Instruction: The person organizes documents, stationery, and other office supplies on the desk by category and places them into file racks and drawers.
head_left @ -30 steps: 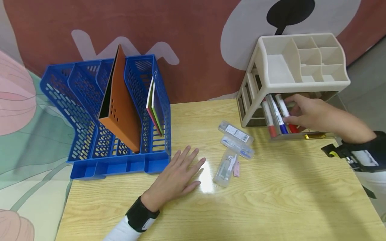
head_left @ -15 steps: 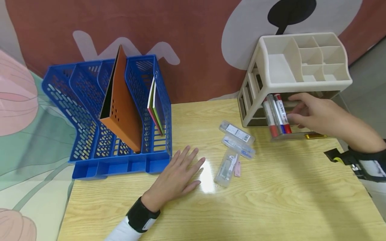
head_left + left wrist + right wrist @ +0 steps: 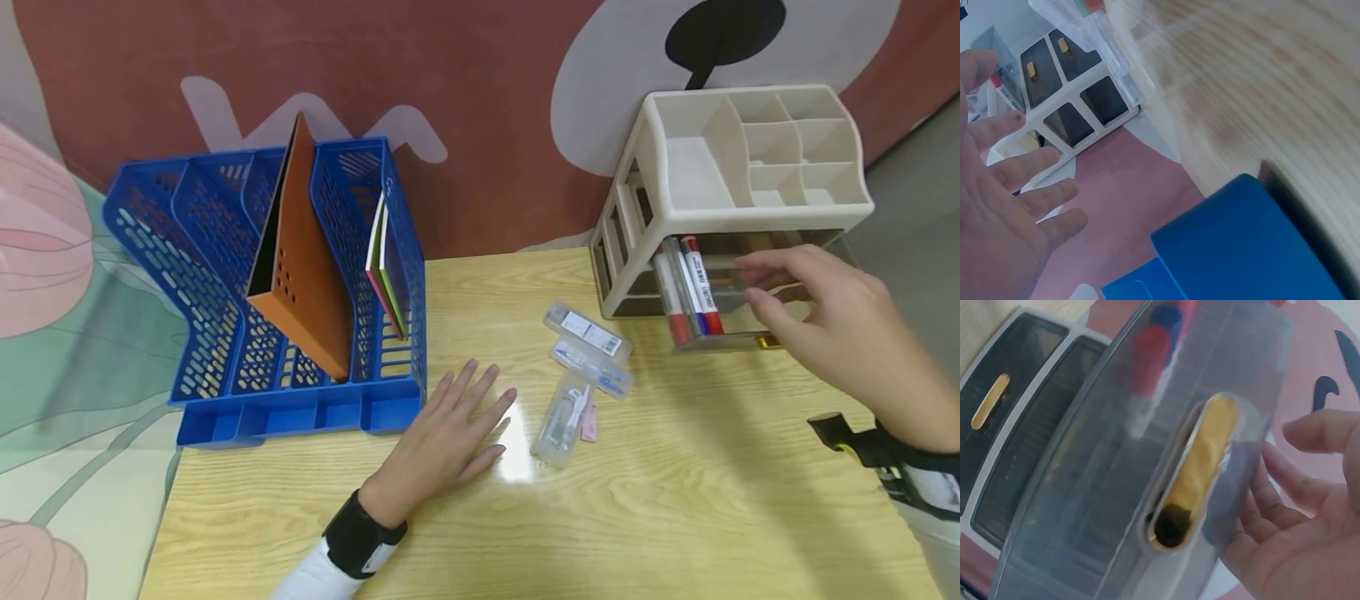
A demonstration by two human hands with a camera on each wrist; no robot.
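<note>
My right hand (image 3: 832,325), fingers loosely bent and holding nothing, hovers over the right part of a pulled-out clear drawer (image 3: 738,342). Inside, along the drawer's left side, lie a red-capped marker (image 3: 667,287), a blue-capped marker (image 3: 686,287) and another red-capped marker (image 3: 702,282), side by side. The right wrist view shows the drawer's gold handle (image 3: 1200,469) with the fingers just past the front wall. My left hand (image 3: 442,446) rests palm down on the table with fingers spread, between a blue file rack (image 3: 300,417) and a clear case (image 3: 558,425).
A cream desktop organizer (image 3: 765,219) with top compartments houses the drawer. Two more clear cases, a labelled one (image 3: 588,329) and one with blue contents (image 3: 592,365), lie by a small pink piece (image 3: 589,423). The rack holds an orange folder (image 3: 311,275) and thin notebooks (image 3: 386,279).
My right hand laid the second red-capped marker against the others and let go. It then drew back to the right and toward me. The left hand stayed almost in place.
</note>
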